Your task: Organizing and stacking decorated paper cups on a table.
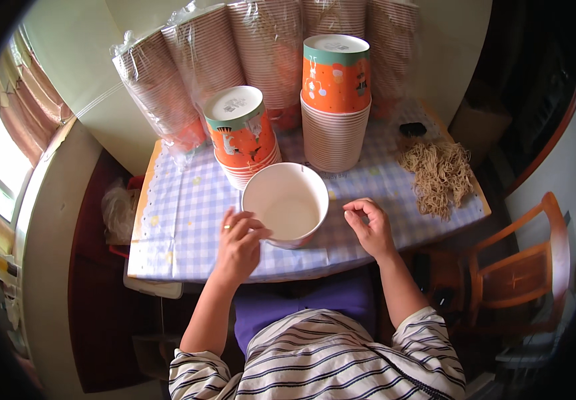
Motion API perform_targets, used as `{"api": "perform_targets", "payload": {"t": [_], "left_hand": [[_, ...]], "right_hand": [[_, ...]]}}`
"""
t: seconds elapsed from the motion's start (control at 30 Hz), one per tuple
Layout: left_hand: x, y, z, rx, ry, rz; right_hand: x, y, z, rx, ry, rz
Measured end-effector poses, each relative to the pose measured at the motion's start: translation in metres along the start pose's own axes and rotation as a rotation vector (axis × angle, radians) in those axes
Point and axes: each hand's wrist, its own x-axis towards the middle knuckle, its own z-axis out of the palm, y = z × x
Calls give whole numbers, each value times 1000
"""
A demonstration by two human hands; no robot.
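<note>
A large paper bucket [286, 202] with a white inside stands mouth up at the table's near middle. My left hand [240, 241] is at its near left rim. Its fingers are bent and apart, overlapping the rim, and I cannot tell how firmly they touch. My right hand [370, 230] hovers to the right of the bucket, apart from it. Its thumb and forefinger come together in a pinch, and anything between them is too small to make out. Behind the bucket stand a short upside-down stack of orange and green buckets [241, 137] and a taller one [336, 100].
Several plastic-wrapped bucket stacks [204, 57] line the wall at the back. A tangled heap of beige strings [438, 175] lies on the right of the checked tablecloth [184, 233], near a small black object [412, 129]. A wooden chair [518, 277] stands at the right.
</note>
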Motion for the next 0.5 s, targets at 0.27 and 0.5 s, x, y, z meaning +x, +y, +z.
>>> {"api": "perform_targets", "payload": {"t": [0.27, 0.5], "left_hand": [[6, 24, -24, 12, 178, -284], [10, 50, -2, -9, -154, -136]], "right_hand": [[-4, -7, 30, 311, -180, 196], [-15, -21, 44, 230, -308, 125]]}}
